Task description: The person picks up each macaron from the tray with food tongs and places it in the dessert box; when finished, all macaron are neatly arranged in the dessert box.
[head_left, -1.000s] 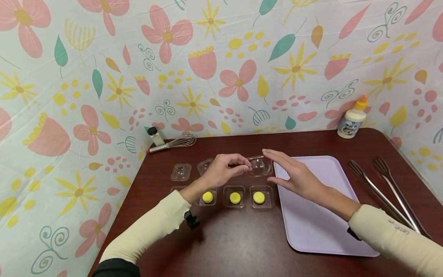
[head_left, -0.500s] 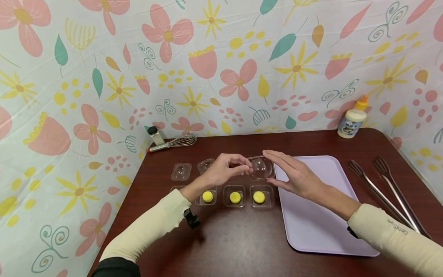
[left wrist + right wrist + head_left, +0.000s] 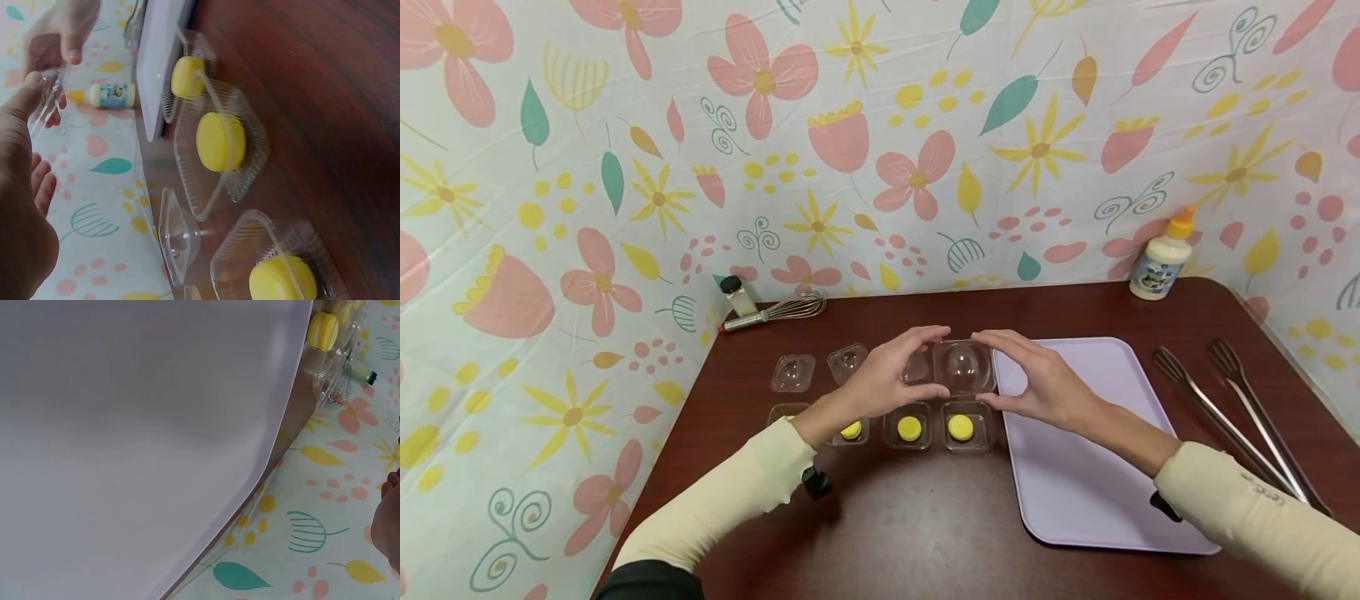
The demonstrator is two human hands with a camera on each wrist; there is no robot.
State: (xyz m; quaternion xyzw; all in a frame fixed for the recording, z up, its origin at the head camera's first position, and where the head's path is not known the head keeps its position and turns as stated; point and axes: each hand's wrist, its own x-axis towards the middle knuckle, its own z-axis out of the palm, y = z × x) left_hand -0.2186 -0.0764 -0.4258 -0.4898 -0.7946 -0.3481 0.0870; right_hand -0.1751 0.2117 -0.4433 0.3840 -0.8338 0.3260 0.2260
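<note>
Between my two hands is a clear domed plastic lid (image 3: 964, 365), held above the table. My left hand (image 3: 891, 375) grips its left side with thumb and fingers spread apart. My right hand (image 3: 1037, 375) holds the lid's right side in the same way. In the left wrist view the left thumb lies against the clear lid (image 3: 50, 97), with the right hand (image 3: 62, 31) beyond it. Just in front, several clear square containers hold yellow macarons (image 3: 961, 427), one in each. More clear lids (image 3: 792, 373) lie behind them, partly hidden by the left hand.
A lilac tray (image 3: 1097, 492) lies to the right, under the right forearm. Two pairs of metal tongs (image 3: 1232, 425) rest beside it. A glue-type bottle (image 3: 1161, 260) stands at the back right. A whisk (image 3: 786, 308) and a small black-capped jar (image 3: 739, 296) sit at the back left.
The left fingers have spread from a closer pinch to a wider grip on the lid. The lid has turned to show its square outline more fully. The right hand has hardly moved.
</note>
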